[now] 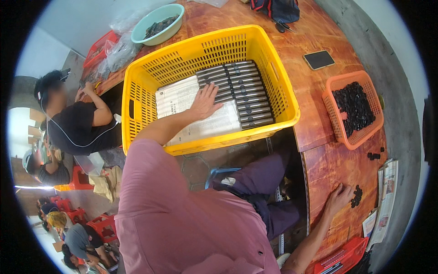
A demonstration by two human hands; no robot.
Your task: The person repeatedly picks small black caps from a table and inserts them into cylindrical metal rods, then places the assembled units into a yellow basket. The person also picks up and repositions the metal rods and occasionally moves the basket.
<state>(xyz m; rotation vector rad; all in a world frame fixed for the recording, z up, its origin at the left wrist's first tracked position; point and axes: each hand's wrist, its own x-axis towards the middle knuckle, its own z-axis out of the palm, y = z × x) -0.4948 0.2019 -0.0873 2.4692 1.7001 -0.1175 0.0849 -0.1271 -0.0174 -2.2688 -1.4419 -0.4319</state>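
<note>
My left hand (205,104) lies flat with its fingers a little apart inside a yellow plastic crate (207,142). It rests on a sheet of newspaper (175,102), its fingertips reaching onto a row of dark metal rods (248,91). The paper covers the left side of the row; black fittings cross the uncovered rods. On the wooden table to the right, my right hand (340,198) is palm down, fingers bent and slightly apart. Just beyond its fingertips sits a small cluster of black pieces (357,196). Nothing shows in either hand.
An orange basket (346,142) of black parts stands on the wooden table (319,173) at right, near a phone (319,60). A pale green basin (137,37) is at the far left. A red tray (351,255) and newspapers (385,201) lie near right. A co-worker (75,118) sits left.
</note>
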